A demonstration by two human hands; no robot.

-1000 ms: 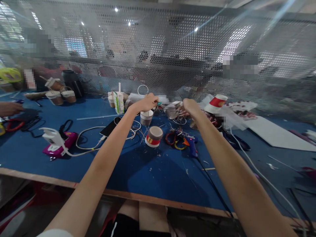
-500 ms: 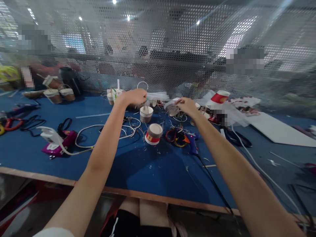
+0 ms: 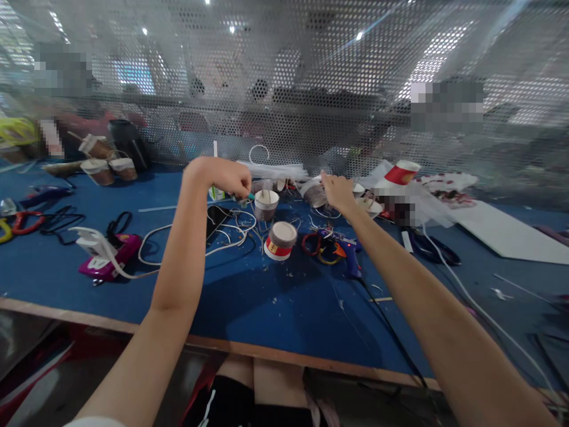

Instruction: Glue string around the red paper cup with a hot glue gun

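My left hand (image 3: pixel 229 177) is closed, knuckles up, and a small teal tip (image 3: pixel 251 196) pokes out at its fingertips; the rest of what it grips is hidden. Just right of that tip stands a white paper cup (image 3: pixel 265 212) wrapped in grey-brown twine, with a thin stick in it. My right hand (image 3: pixel 338 191) has its index finger stretched out beside a grey-brown twine-like bundle (image 3: pixel 315 196); its lower fingers are partly hidden. An upside-down red and white paper cup (image 3: pixel 279 249), twine around its upper part, sits nearer me.
A blue glue gun (image 3: pixel 352 261) lies beside scissors with orange-yellow handles (image 3: pixel 329 255). To the left are a purple power strip (image 3: pixel 109 261) and a looped white cable (image 3: pixel 146 246). A white board (image 3: pixel 511 228) is at right. Perforated metal panel (image 3: pixel 284 118) stands behind.
My left hand has moved left and down, toward the near side of the twine-wrapped cup, uncovering the teal tip. My right hand has shifted slightly, its index finger now straighter.
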